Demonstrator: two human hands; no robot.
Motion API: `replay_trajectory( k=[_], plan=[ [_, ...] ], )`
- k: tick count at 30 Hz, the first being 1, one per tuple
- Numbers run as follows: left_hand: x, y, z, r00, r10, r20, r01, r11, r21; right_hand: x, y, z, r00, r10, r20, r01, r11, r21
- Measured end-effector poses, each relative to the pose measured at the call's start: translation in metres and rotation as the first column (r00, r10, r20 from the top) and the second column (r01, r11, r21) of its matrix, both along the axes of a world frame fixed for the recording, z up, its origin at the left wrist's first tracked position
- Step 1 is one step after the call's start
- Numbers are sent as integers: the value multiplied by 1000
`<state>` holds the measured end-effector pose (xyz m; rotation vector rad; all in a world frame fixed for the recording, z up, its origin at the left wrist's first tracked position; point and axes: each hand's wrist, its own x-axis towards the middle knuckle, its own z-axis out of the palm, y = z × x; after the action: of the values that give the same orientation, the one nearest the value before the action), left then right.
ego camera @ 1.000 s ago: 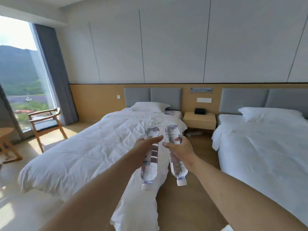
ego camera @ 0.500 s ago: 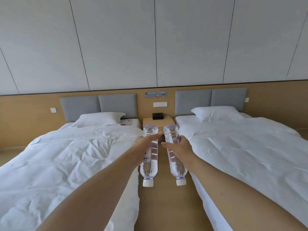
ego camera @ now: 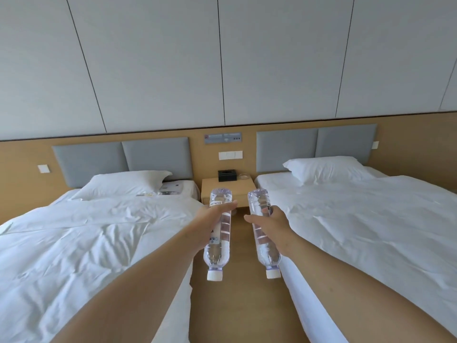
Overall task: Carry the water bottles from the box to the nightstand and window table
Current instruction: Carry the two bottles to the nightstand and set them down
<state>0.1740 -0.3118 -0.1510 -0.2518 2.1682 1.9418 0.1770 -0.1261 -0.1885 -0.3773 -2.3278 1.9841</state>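
bottles out front, one in each hand, both arms stretched forward down the aisle between two white beds. left hand has its grip wrapped round the middle of the left water bottle, thumb laid across the top near the label; right hand is closed the same way round the right water bottle. both bottles are carried upside down and slanted (white caps pointing back toward the person, bases pointing ahead), clear water visible inside, and the two stay apart with a gap of wooden floor showing between them. straight ahead sits the nightstand, pale wood, tucked between the left bed and the right bed, against the wood-panelled wall. on top of it there's a black tissue box and beside that something clear and glassy, too small to make out. the bottle bases line up in view just in front of the nightstand's face, not touching it. a pillow lies at the head of each bed under grey headboards.
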Motion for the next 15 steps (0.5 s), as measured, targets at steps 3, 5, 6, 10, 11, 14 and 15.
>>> replay_trajectory(
  k=[3,5,6,10,11,14,15],
  plan=[
    [-68,15,13,999,33,2,-33,999,19,-73,17,11,1000,18,2,-18,1000,1],
    [-110,23,22,999,47,-3,-47,999,28,-118,24,19,1000,27,8,-27,1000,5],
    [-129,26,25,999,55,-2,-54,998,29,-139,26,22,999,32,14,-32,999,3],
    [-198,35,26,998,59,-1,-59,998,2,-213,30,23,998,55,37,-54,999,-4],
    [-216,35,25,998,62,2,-62,998,0,-230,30,21,997,60,41,-59,998,-4],
    [-274,32,16,998,65,7,-65,998,2,-285,27,16,997,62,55,-63,998,0],
    [-295,30,12,998,62,8,-62,998,-4,-304,26,13,997,60,59,-60,998,2]
  ],
)
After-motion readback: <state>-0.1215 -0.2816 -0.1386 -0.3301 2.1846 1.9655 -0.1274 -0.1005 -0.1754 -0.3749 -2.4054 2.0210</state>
